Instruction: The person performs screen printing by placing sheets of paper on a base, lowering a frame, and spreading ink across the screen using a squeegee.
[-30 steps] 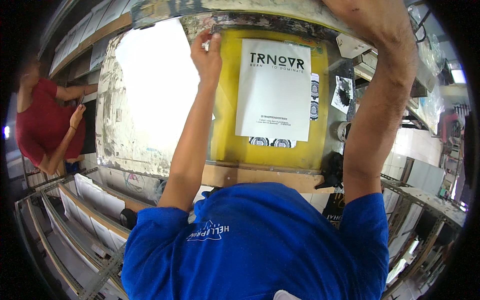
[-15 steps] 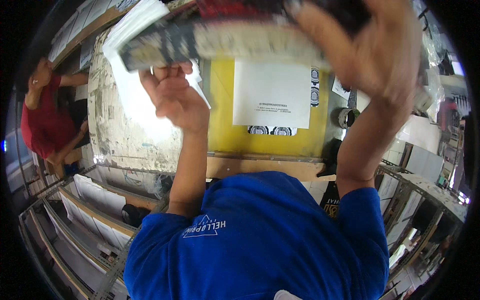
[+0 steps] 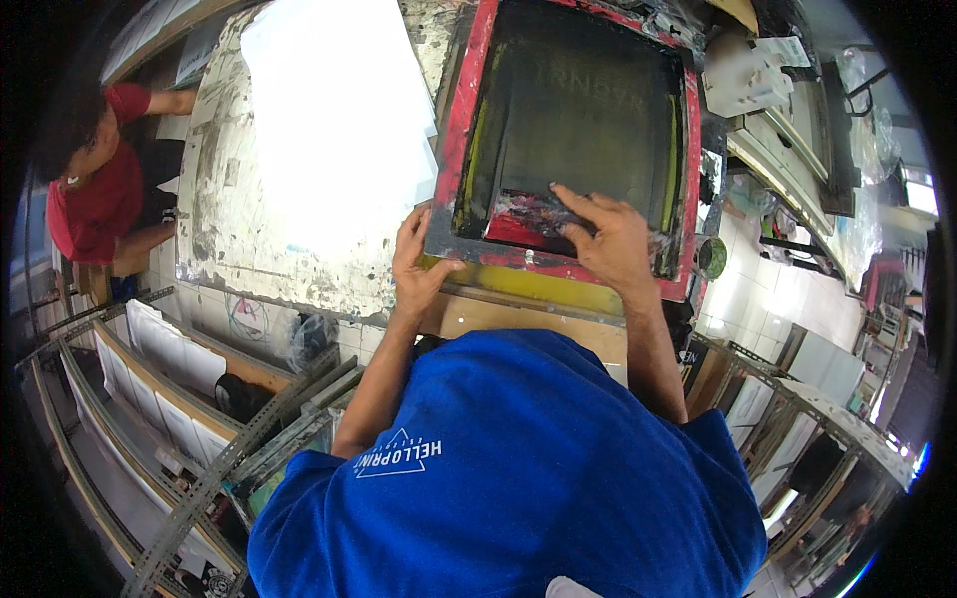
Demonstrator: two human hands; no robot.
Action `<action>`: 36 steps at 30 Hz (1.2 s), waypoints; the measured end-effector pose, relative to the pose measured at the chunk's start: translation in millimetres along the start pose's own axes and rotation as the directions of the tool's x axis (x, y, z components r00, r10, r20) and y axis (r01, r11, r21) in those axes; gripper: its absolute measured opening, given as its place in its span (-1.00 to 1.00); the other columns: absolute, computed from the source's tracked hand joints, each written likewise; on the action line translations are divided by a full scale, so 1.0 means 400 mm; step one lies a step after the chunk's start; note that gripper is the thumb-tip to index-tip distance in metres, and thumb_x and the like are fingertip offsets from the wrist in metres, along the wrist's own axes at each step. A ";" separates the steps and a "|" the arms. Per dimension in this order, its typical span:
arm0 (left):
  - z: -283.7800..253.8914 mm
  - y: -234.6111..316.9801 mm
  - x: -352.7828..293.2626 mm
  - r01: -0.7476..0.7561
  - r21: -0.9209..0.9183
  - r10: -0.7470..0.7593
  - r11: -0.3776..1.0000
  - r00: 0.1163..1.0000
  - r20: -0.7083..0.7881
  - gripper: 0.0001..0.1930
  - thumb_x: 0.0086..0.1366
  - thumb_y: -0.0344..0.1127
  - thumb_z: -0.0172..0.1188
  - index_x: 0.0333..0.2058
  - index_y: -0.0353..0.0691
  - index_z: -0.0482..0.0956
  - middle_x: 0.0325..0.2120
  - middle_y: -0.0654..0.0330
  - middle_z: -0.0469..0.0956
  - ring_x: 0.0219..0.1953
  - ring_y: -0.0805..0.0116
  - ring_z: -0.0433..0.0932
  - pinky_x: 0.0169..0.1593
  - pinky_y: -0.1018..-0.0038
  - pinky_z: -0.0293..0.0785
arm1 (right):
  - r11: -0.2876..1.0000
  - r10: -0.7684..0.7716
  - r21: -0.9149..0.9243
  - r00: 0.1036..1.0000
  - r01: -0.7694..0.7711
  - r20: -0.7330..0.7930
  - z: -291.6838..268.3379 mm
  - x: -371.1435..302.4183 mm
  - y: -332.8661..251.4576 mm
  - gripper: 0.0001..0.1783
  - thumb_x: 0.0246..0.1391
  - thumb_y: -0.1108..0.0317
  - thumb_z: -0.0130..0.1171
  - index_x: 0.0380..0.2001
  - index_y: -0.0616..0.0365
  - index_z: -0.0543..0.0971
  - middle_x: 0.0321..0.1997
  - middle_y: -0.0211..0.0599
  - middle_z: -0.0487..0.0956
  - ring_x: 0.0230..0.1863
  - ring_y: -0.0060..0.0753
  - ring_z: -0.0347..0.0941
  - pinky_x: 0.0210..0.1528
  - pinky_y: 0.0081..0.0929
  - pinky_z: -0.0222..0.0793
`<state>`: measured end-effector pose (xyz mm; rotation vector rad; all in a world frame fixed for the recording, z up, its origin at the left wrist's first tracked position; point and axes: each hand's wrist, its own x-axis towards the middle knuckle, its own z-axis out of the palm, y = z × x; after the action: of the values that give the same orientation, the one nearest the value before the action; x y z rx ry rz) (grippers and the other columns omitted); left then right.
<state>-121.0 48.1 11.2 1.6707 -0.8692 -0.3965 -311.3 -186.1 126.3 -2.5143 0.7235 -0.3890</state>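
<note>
A red-edged screen printing frame (image 3: 688, 179) with dark mesh (image 3: 588, 120) lies lowered over a yellow board (image 3: 538, 286). My left hand (image 3: 419, 269) grips the frame's near left corner, thumb on the near side and fingers along the left side. Inside the frame, at its near end, lies a squeegee (image 3: 523, 214) smeared with red and black ink. My right hand (image 3: 613, 239) is closed over the squeegee, index finger reaching forward along it. The hand hides part of the squeegee. The frame covers the printed white sheet.
White paper sheets (image 3: 334, 120) are spread on the paint-stained table (image 3: 214, 199) to the left. Beyond the table's left side sits a person in a red shirt (image 3: 100, 199). A small round can (image 3: 712, 257) stands right of the frame. Metal racks (image 3: 150, 399) flank me below.
The raised frame has come down flat over the yellow board and paper. My left hand has moved to its near corner, and my right hand has dropped from the frame's top onto the squeegee.
</note>
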 end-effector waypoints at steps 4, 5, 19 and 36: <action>-0.001 -0.023 -0.013 -0.034 0.349 0.021 0.937 0.999 0.041 -0.10 -0.22 -0.27 0.61 0.21 -0.33 0.54 0.33 -0.08 0.35 0.29 -0.02 0.33 0.34 0.16 0.30 | 0.955 0.020 -0.295 0.987 0.028 0.158 0.064 -0.030 0.002 -0.11 -0.14 0.30 0.49 0.35 -0.28 0.46 -0.19 -0.25 0.51 -0.07 -0.15 0.47 0.10 -0.05 0.23; -0.002 -0.024 -0.014 -0.045 0.372 0.030 0.927 0.998 0.048 -0.10 -0.22 -0.25 0.61 0.21 -0.34 0.54 0.33 -0.09 0.34 0.28 -0.04 0.32 0.32 0.14 0.30 | 0.955 0.063 -0.295 0.980 -0.005 0.190 0.082 -0.032 0.013 -0.02 -0.24 0.35 0.48 0.38 -0.23 0.42 -0.12 -0.28 0.44 0.02 -0.21 0.38 0.17 -0.01 0.09; -0.007 -0.013 -0.023 -0.042 0.400 0.027 0.916 0.999 0.043 -0.15 -0.08 -0.08 0.56 0.21 -0.33 0.54 0.36 -0.16 0.24 0.24 -0.13 0.28 0.28 0.08 0.29 | 0.942 -0.124 -0.332 0.970 0.048 -0.211 0.120 0.410 0.312 -0.11 -0.38 0.27 0.40 0.23 -0.28 0.56 -0.13 -0.32 0.50 0.04 -0.18 0.40 0.12 0.02 0.13; -0.008 -0.009 -0.024 -0.052 0.379 0.048 0.924 0.999 0.020 -0.11 -0.04 0.01 0.54 0.28 -0.23 0.50 0.33 -0.14 0.30 0.20 -0.10 0.32 0.25 0.07 0.29 | 0.954 -0.225 -0.251 0.945 0.163 -0.239 0.057 0.782 0.516 -0.33 -0.14 0.15 0.46 0.17 -0.38 0.64 -0.16 -0.19 0.72 -0.01 -0.04 0.59 0.02 0.01 0.30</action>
<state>-124.0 57.7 6.9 1.9974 -1.0433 -0.2078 -132.8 -504.6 39.7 -2.7963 0.6488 -0.7649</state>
